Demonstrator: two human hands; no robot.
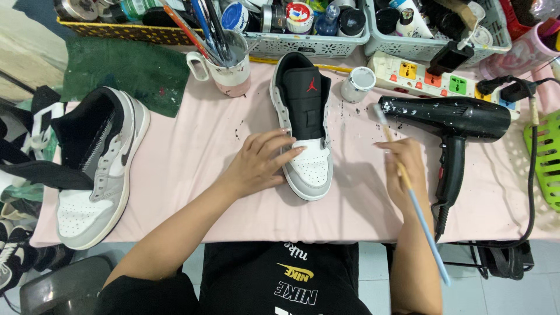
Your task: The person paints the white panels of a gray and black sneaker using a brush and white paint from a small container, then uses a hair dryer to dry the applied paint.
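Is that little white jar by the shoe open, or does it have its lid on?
Open. The small white jar stands upright behind the sneaker with no lid on it; its round mouth shows a pale inside.

You see a grey, white and black sneaker (pixel 303 125) on a pale pink tablecloth (pixel 192 169). Your brush (pixel 411 192) has a light blue handle, and the black hairdryer (pixel 452 119) is speckled white.

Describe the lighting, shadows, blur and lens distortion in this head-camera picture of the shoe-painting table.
Head view: even, soft overhead light; faint shadows lie under the left hand and beside the sneaker. No strong glare, only a dull sheen on the black hair dryer. The right hand and its paintbrush look sharp, with no motion blur. Wide-angle bending curves the table edge and stretches the second sneaker.
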